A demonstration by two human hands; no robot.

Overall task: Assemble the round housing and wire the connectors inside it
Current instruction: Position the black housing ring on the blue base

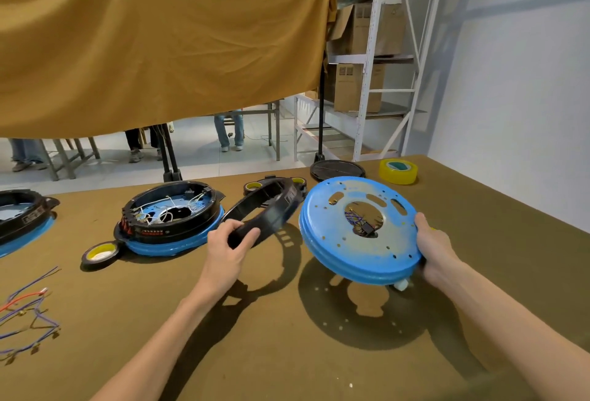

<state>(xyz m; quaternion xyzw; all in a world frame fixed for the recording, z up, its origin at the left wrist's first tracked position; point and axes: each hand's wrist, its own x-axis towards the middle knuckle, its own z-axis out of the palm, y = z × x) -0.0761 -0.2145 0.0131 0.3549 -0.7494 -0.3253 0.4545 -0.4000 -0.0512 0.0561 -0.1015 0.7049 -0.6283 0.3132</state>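
While both parts are off the desk [287,352], the job looks barely begun for this unit: the ring [266,209] and the plate [360,228] are apart, so the housing is not yet joined and, as far as I can judge, none of its wiring is done. From the head view, the left hand [228,249] has its grip curled round the near edge of the black ring, thumb on top, holding it tilted at mid-frame. The right hand [435,249] clasps the right rim of the blue plate, fingers wrapped under it, and holds it tilted toward the camera at centre right, just beside the ring but not touching it that I can see. That plate is round, blue with a worn grey face, pierced by small holes and slots, and has a large centre opening in which some wires and a small dark part show; a white foot shows under its near edge. Left of centre, a finished-looking unit [172,221] sits on the desk, black ring on blue base with white wires inside, which suggests the goal. Loose wires [28,311] lie at lower left, probably waiting to go in. Tape rolls [398,171] lie about the desk.
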